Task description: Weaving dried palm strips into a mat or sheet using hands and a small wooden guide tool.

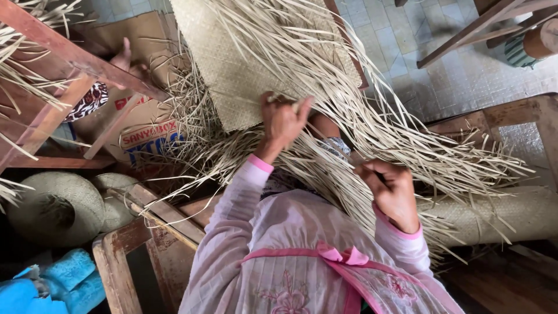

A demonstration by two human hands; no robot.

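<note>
Left hand [283,122] pinches pale dry straw strips [372,134] at woven tan mat [232,75] edge; right hand [392,192] fisted round loose strands — brittle strips may snap if yanked.

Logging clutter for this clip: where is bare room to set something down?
Bare tiled floor between the woven mat and wooden frame. Crowded: loose straw strips around the left hand and right hand.

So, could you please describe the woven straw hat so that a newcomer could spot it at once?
Start at the half-woven mat with loose pale strips, then look far left and lower. The hat lies there, above a blue cloth. It alone is round, with a domed crown.
</note>
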